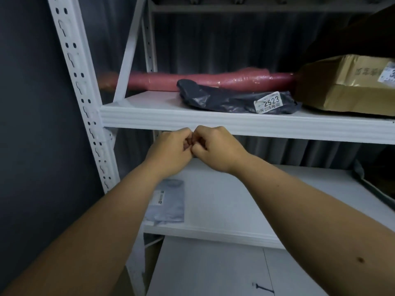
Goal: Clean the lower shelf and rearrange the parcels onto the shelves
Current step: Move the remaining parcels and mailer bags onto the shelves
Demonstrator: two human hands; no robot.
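Both hands meet in front of the upper shelf's front edge [245,124], knuckle to knuckle. Left hand [171,151] and right hand [215,149] are each curled into a loose fist, fingertips tucked inward and touching; nothing shows between them, so whether they pinch something small I cannot tell. Lower shelf [245,206] lies directly beneath the hands, mostly bare white board. One flat grey parcel [167,202] sits at its front left corner, label up, long axis running front to back, partly covered by the left forearm. A dark item [372,186] shows at the lower shelf's right edge, cut off by the frame. Upper shelf carries a long pink roll [213,81] along the back edge, axis left to right; a dark bag [235,101] with a "2523" sticker toward the front middle; a cardboard box [350,86] at the right end. Key relation: the grey parcel lies below and a little left of the left hand, so the left hand is clearly nearer; the right would have to cross over. A reach would go down and back toward the body, meeting the parcel at its far short end. No cloth in view; wiping appears not yet begun.
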